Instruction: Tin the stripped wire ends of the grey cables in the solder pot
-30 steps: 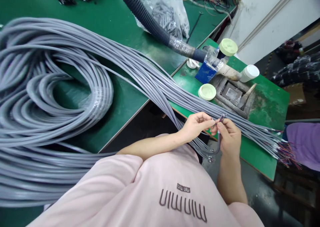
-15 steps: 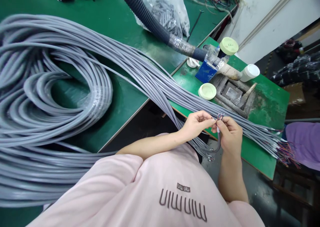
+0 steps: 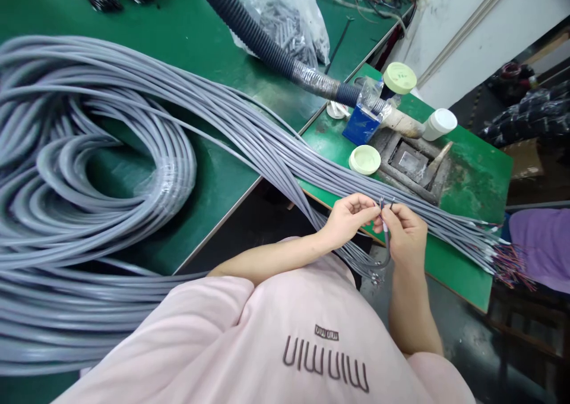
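My left hand point(image 3: 351, 218) pinches thin wires at the end of a grey cable point(image 3: 386, 243). My right hand point(image 3: 406, 232) is closed on the same wires from the other side, its thumb facing the left one. The small coloured wires point(image 3: 382, 203) poke up between my fingertips, too fine to tell apart. Below the hands the cable bends down and left toward several other cable ends point(image 3: 376, 278). Just beyond my hands, a thick bundle of grey cables point(image 3: 338, 175) runs across the bench to fanned-out coloured wire ends point(image 3: 512, 267).
Big coils of grey cable point(image 3: 176, 181) cover the left table. A square metal pot point(image 3: 412, 159), pale tubs point(image 3: 365, 159), a blue box point(image 3: 360, 125) and a ribbed hose point(image 3: 267, 41) are farther back. Someone's purple sleeve or clothing point(image 3: 541, 246) shows at right.
The view has shifted slightly. Both hands stay at the cable end; the wires between my fingertips are now spread apart more, with a dark one standing off to the right.
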Tool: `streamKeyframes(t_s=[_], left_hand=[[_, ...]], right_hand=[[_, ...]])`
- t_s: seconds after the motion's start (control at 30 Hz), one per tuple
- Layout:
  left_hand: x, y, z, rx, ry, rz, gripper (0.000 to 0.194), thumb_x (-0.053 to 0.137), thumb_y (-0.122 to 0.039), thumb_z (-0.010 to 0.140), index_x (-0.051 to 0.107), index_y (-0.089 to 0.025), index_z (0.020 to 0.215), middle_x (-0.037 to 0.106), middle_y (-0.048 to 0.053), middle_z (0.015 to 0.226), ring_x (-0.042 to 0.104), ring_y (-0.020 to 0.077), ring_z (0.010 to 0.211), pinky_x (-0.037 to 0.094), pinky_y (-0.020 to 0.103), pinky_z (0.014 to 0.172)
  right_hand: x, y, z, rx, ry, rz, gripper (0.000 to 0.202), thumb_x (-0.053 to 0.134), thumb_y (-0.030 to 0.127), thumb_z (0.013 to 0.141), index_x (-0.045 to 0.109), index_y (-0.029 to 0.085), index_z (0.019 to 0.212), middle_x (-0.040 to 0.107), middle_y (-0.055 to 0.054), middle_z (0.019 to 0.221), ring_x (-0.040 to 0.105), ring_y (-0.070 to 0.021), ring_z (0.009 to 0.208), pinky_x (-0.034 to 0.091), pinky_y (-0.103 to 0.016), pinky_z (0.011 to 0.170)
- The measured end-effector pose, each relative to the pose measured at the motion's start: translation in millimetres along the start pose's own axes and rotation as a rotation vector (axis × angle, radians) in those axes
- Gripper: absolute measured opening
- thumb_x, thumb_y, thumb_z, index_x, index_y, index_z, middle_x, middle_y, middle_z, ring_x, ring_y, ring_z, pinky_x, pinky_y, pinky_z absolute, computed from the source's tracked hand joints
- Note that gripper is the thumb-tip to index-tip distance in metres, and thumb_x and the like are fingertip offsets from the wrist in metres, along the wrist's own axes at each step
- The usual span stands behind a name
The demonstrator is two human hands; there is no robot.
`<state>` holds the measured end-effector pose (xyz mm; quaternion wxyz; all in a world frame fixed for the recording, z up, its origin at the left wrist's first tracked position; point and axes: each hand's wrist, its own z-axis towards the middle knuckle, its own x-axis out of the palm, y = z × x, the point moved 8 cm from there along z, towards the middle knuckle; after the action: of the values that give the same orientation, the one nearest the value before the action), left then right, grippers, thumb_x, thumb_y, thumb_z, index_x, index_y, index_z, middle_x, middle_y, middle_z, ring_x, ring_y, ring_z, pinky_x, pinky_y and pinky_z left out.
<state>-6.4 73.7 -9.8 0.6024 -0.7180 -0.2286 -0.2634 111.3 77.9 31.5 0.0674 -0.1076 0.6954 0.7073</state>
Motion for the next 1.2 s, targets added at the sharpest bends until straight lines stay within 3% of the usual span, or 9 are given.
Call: streamKeyframes(t_s=[0.47, 0.87, 1.03, 1.2], left_hand=[[-4.3, 12, -2, -0.033, -0.045, 0.030, 0.029, 0.076, -0.038, 0.073, 0.062, -0.014, 0.081, 0.066, -0.001, 0.065, 0.057, 0.0066, 0.056, 0.044, 0.018, 0.056], [-3.5, 25, -2, -0.116, -0.037, -0.064, 0.028, 0.073, -0.038, 0.075, 0.060, -0.014, 0.081, 0.066, -0.001, 0.065, 0.057, 0.0059, 0.055, 0.042, 0.017, 0.054], [-3.4, 29, -1, -0.150, -0.052, -0.111, 0.027, 0.074, -0.035, 0.073, 0.059, -0.014, 0.080, 0.065, -0.002, 0.064, 0.056, 0.0055, 0.054, 0.040, 0.016, 0.052], [-4.2, 26, -1, -0.108, -0.052, -0.074, 0.028, 0.074, -0.037, 0.074, 0.058, -0.015, 0.080, 0.062, -0.004, 0.063, 0.054, 0.0046, 0.052, 0.039, 0.016, 0.052]], right_hand=[[-1, 4, -2, -0.026, -0.027, -0.058, 0.013, 0.064, 0.028, 0.083, 0.065, 0.019, 0.073, 0.064, 0.002, 0.062, 0.059, -0.0093, 0.052, 0.050, -0.021, 0.051], [-2, -15, 0, 0.068, -0.005, 0.074, 0.014, 0.065, 0.030, 0.083, 0.066, 0.020, 0.073, 0.065, 0.003, 0.060, 0.058, -0.0095, 0.048, 0.048, -0.021, 0.048], [-2, -16, 2, 0.052, 0.014, 0.110, 0.013, 0.066, 0.030, 0.082, 0.065, 0.021, 0.073, 0.065, 0.003, 0.062, 0.059, -0.0104, 0.052, 0.049, -0.022, 0.052], [-2, -13, 3, 0.001, 0.038, -0.001, 0.012, 0.067, 0.031, 0.081, 0.067, 0.021, 0.074, 0.065, 0.002, 0.065, 0.060, -0.0122, 0.059, 0.049, -0.025, 0.059]])
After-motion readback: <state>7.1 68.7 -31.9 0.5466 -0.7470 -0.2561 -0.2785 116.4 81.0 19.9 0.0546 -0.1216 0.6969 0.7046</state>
